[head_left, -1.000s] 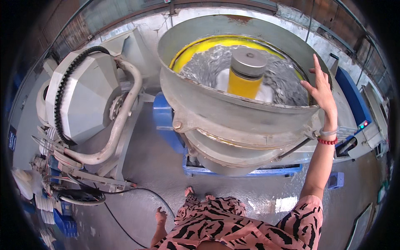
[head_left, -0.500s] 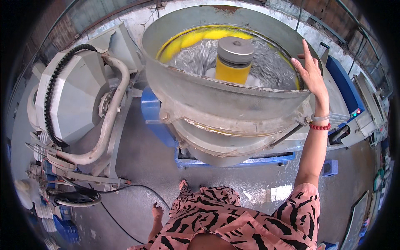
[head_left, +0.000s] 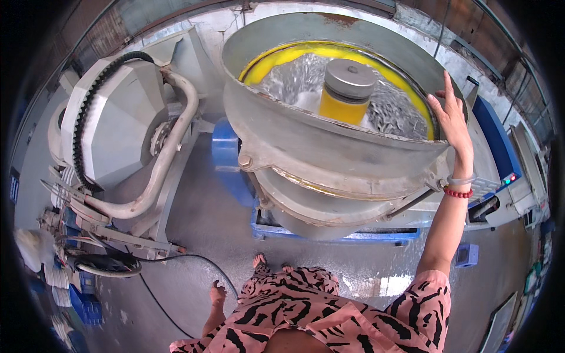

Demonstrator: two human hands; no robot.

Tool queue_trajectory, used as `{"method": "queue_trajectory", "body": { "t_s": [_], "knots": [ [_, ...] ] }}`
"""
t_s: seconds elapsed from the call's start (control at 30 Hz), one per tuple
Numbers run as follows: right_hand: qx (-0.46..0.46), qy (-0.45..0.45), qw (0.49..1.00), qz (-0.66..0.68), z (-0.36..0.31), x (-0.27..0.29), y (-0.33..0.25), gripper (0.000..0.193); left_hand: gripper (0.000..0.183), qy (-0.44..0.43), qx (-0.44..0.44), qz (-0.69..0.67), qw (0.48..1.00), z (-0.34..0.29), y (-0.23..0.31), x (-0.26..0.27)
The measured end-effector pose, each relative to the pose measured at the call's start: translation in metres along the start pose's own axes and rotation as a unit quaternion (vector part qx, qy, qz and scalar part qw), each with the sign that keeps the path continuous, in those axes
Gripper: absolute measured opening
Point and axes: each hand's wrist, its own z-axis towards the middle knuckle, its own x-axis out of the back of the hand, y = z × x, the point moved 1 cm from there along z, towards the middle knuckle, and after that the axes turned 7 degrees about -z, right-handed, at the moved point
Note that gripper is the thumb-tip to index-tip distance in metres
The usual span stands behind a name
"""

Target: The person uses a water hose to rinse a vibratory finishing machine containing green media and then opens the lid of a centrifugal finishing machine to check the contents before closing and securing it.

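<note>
A large round grey vibratory bowl [head_left: 335, 154] with a yellow lining stands before me. Around its yellow centre post with a grey metal cap [head_left: 351, 78] lies a mass of small silvery pieces [head_left: 399, 112], blurred by motion and too small to name. My right hand [head_left: 454, 120] is at the bowl's right rim, fingers stretched upward and apart, gripping nothing; the heel of the palm seems to rest on the edge. Down by my side hangs my left hand [head_left: 218, 292], loosely open and away from the machine, with a black cable [head_left: 226, 275] close by.
At left stands a grey faceted tumbling barrel [head_left: 118, 123] with a black toothed belt and a bent pipe frame. A blue motor [head_left: 228, 154] sits beside the bowl, above a blue base frame [head_left: 376, 236]. Cables cross the wet floor. A small blue box [head_left: 466, 255] stands at right.
The view has shifted, so the machines appear farther right and slightly lower. My right hand stays at the rim; my left hand still hangs down. The pieces in the bowl have shifted.
</note>
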Motion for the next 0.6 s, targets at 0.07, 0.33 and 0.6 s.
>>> {"method": "queue_trajectory", "body": {
  "t_s": [0.07,0.33,0.6],
  "knots": [
    [0.006,0.003,1.0,0.003,0.0,0.0,0.002,0.072,0.046,0.002,-0.019,0.005,1.0,-0.002,0.002,0.0],
    [0.023,0.01,1.0,0.003,-0.001,0.001,0.006,0.073,0.05,0.003,0.003,-0.019,1.0,-0.004,-0.012,-0.005],
    [0.163,0.074,0.983,0.031,0.002,-0.012,0.013,0.078,0.049,0.084,-0.018,0.14,0.986,-0.06,-0.043,0.007]
  ]
}}
